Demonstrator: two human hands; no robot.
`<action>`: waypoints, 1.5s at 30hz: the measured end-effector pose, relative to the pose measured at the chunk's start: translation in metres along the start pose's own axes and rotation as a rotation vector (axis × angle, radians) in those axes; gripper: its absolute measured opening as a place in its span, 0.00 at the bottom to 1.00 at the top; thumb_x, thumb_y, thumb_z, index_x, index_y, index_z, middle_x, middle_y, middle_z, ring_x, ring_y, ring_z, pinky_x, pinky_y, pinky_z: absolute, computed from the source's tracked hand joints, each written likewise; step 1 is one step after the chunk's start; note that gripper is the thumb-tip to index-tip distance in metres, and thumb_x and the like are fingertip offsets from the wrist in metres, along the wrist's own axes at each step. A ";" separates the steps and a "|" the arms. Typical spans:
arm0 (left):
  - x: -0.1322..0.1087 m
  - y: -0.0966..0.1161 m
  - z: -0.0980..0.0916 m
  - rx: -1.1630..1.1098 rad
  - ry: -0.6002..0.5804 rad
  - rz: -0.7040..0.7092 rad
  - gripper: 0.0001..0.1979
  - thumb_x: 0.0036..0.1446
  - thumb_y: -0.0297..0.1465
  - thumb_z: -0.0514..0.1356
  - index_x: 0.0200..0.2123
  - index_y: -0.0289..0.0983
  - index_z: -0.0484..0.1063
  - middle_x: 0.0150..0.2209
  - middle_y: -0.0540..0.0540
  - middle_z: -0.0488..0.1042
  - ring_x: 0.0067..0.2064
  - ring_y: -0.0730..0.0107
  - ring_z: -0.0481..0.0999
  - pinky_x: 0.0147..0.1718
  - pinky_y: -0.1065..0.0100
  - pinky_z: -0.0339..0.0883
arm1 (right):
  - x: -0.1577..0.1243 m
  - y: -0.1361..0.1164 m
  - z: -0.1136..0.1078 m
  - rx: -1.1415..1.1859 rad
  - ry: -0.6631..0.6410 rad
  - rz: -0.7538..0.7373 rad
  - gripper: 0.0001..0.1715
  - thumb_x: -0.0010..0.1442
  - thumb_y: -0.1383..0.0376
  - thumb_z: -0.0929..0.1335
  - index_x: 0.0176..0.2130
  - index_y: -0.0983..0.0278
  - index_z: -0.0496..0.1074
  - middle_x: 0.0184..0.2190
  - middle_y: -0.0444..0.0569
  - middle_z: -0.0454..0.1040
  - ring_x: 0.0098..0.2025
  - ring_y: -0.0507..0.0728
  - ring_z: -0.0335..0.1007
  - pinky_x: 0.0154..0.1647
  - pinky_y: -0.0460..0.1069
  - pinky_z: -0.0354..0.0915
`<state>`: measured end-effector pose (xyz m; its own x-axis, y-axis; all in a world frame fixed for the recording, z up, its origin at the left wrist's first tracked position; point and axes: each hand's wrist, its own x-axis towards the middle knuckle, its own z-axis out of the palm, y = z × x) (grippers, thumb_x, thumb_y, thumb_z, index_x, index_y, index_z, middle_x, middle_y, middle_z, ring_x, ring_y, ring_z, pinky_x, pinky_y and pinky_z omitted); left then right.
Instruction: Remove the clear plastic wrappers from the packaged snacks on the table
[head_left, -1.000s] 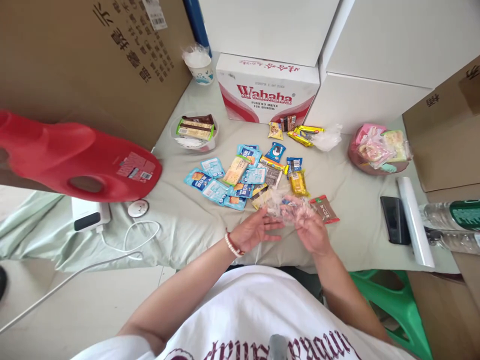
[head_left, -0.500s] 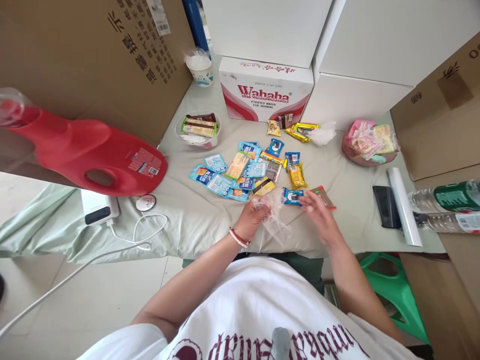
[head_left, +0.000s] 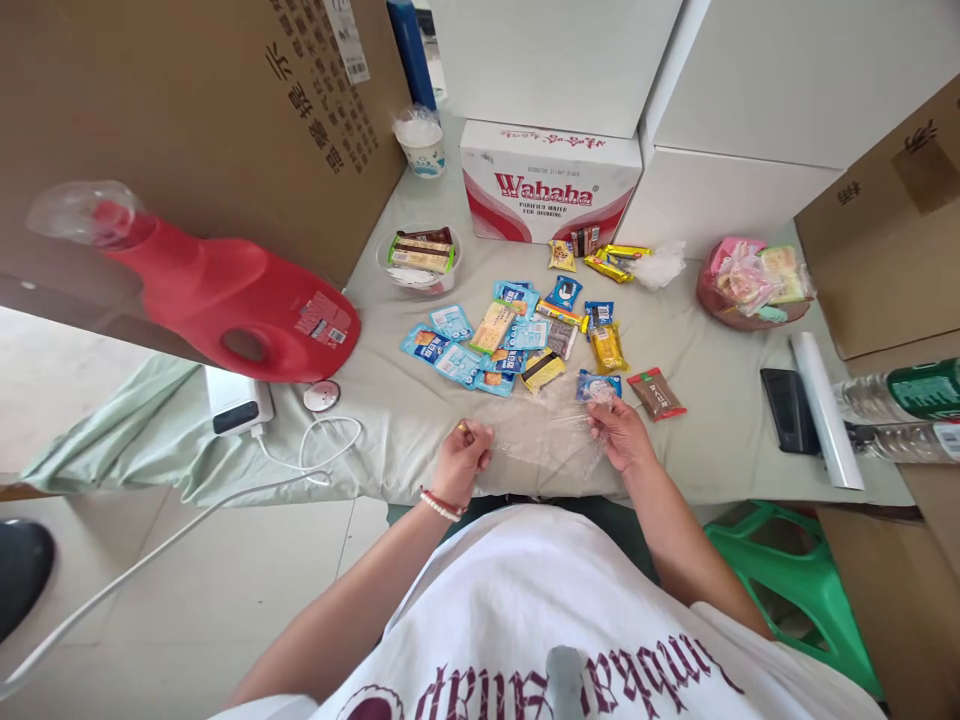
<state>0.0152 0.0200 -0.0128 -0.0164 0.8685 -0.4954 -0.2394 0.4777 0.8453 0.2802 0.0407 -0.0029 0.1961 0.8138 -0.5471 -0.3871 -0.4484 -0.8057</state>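
Observation:
A clear thin plastic bag (head_left: 546, 432) is spread low over the cloth between my two hands. At its left edge my left hand (head_left: 459, 462) is closed, thumb against fingers, pinching the film. My right hand (head_left: 624, 436) pinches the bag's upper right corner. Through the film, just above those fingers, shows a blue snack packet (head_left: 598, 385). Right of it lies a brown and red packet (head_left: 657, 393). Beyond the bag are several light-blue snack packets (head_left: 456, 364), a yellow and black packet (head_left: 543, 370) and a yellow packet (head_left: 608, 348).
Behind stand a Wahaha water carton (head_left: 551, 190), a clear tub of snacks (head_left: 420, 280) and a filled bowl (head_left: 739, 310). A red jug (head_left: 255, 310), power bank (head_left: 236, 402) and cable are left. A phone (head_left: 789, 410), white roll (head_left: 825, 410) and bottles lie right.
My hands have moved apart, my left one leftward. The bag, bunched in my left hand before, is now spread between both. My right hand went from open to pinching the bag.

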 end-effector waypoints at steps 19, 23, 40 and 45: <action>0.031 0.011 0.060 0.158 -0.376 0.045 0.27 0.51 0.58 0.68 0.30 0.40 0.67 0.26 0.51 0.71 0.28 0.67 0.75 0.30 0.65 0.71 | -0.039 -0.009 -0.023 -0.221 -0.314 0.076 0.31 0.40 0.47 0.84 0.37 0.62 0.77 0.23 0.40 0.72 0.20 0.48 0.60 0.17 0.44 0.51; 0.041 0.003 0.041 0.249 -0.120 0.136 0.24 0.61 0.56 0.59 0.29 0.43 0.61 0.22 0.55 0.62 0.20 0.73 0.62 0.22 0.68 0.60 | -0.031 -0.003 -0.046 -0.235 -0.183 -0.043 0.30 0.40 0.47 0.84 0.32 0.62 0.72 0.20 0.36 0.64 0.21 0.47 0.54 0.18 0.44 0.49; 0.036 0.014 0.007 1.140 -0.263 1.003 0.09 0.57 0.26 0.60 0.38 0.43 0.79 0.51 0.44 0.80 0.64 0.50 0.70 0.68 0.41 0.51 | 0.014 0.007 -0.065 -0.678 0.023 -0.379 0.16 0.53 0.51 0.72 0.32 0.61 0.73 0.27 0.45 0.72 0.30 0.55 0.64 0.33 0.50 0.61; 0.032 0.011 0.009 1.061 -0.224 0.979 0.13 0.58 0.22 0.53 0.38 0.40 0.77 0.40 0.43 0.80 0.46 0.59 0.79 0.50 0.54 0.73 | 0.009 -0.003 -0.068 -0.969 0.037 -0.482 0.12 0.58 0.56 0.67 0.33 0.62 0.73 0.27 0.46 0.74 0.30 0.56 0.68 0.34 0.50 0.63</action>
<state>0.0210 0.0547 -0.0176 0.4232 0.8515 0.3096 0.5931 -0.5187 0.6157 0.3445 0.0237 -0.0208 0.1704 0.9783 -0.1176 0.6118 -0.1986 -0.7657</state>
